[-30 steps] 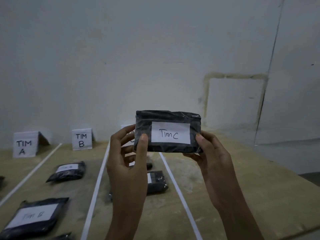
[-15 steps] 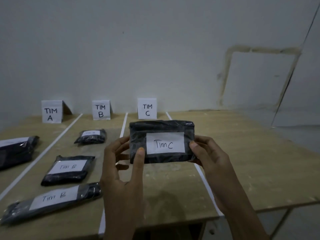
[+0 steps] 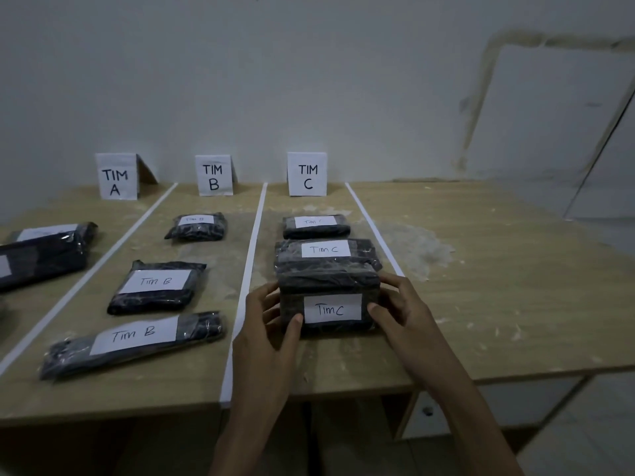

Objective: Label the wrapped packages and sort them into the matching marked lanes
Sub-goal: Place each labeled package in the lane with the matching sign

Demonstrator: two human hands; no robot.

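A black wrapped package (image 3: 330, 286) with a white "Tim C" label stands on its long edge in the lane under the "TIM C" sign (image 3: 307, 173). My left hand (image 3: 264, 334) grips its left end and my right hand (image 3: 402, 310) grips its right end. Two other "Tim C" packages lie behind it in the same lane, one close behind (image 3: 326, 253) and one farther back (image 3: 316, 226). Three "Tim B" packages lie in the middle lane: far (image 3: 197, 226), middle (image 3: 156, 286) and near (image 3: 134, 341).
White tape strips (image 3: 244, 286) divide the wooden table (image 3: 498, 286) into lanes. Signs "TIM A" (image 3: 115, 176) and "TIM B" (image 3: 213, 175) stand at the back by the wall. A long package (image 3: 44, 252) lies in the A lane. The table's front edge runs just below my wrists.
Both hands have lowered the "Tim C" package from in front of my face down into the C lane, in front of the other two packages. The view has tilted down.
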